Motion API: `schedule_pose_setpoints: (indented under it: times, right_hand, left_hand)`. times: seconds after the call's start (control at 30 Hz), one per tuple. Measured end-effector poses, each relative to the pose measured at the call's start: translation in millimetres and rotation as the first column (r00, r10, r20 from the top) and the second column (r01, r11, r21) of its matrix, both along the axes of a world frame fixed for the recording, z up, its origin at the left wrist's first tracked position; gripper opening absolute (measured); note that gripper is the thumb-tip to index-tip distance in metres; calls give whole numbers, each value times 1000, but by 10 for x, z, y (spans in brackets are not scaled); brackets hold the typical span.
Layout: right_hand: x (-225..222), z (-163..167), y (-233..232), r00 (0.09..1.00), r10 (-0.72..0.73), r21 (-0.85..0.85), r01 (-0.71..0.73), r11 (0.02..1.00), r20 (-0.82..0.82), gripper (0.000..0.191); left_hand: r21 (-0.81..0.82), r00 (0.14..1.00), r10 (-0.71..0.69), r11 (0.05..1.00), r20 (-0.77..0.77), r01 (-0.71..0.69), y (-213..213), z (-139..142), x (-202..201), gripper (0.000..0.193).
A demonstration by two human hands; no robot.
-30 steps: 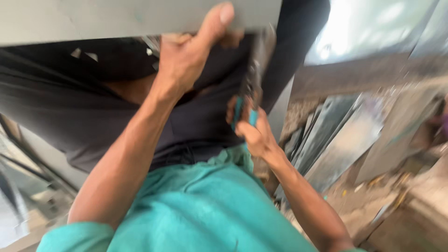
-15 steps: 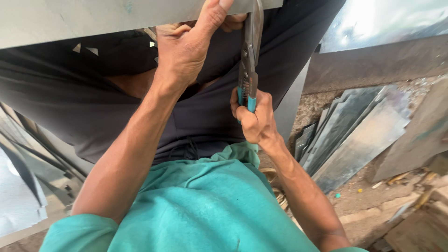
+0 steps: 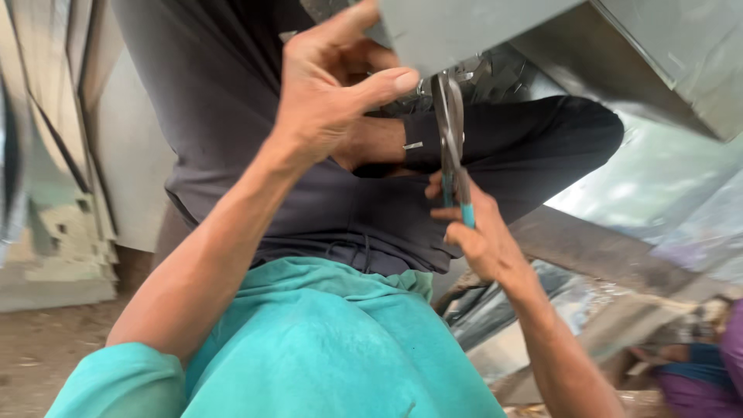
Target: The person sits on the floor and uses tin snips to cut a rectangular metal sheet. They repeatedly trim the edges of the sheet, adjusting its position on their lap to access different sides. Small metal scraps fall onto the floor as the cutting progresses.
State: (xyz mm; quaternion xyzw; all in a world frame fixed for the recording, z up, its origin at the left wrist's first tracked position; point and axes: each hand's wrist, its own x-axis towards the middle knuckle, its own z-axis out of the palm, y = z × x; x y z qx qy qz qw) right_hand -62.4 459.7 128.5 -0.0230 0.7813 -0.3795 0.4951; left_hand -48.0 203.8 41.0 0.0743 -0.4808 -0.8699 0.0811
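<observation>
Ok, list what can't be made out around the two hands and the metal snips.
Head view, the only one:
- Jaws of the grey metal snips with teal handles: their tips are hidden behind the edge of the grey sheet-metal panel.
- Left hand: its fingers curl behind that panel's edge, out of sight.
- Right hand: its palm faces away, so the grip is unclear.
- Purple object at the lower right corner: blurred and cut off by the edge.

Grey metal sheets (image 3: 46, 193) lean stacked along the left edge of the frame above a bare dirt floor (image 3: 46, 348) at lower left. Shiny sheet metal (image 3: 658, 186) fills the right side, catching soft daylight, with scrap pieces (image 3: 503, 340) at lower right.
</observation>
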Motion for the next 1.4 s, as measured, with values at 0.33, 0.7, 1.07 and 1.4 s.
schedule_pose_setpoints:
  times: [0.33, 0.7, 1.07, 1.4]
  right_hand:
    - [-276, 195, -537, 978, 207, 44, -206, 978, -10, 75]
    - [-261, 86, -396, 931, 288, 280, -222, 934, -225, 16]
    - [559, -371, 515, 906, -422, -164, 414, 895, -14, 13]
    - [651, -405, 729, 665, -745, -384, 704, 597, 61, 62]
  left_hand:
    - [156, 994, 20, 988, -111, -2, -59, -330, 65, 54]
    - [-125, 984, -45, 992, -173, 23, -407, -306, 23, 36]
    - [-416, 915, -289, 823, 280, 387, -459, 58, -464, 36]
    - [9, 955, -261, 965, 144, 262, 2024, 190, -787, 19]
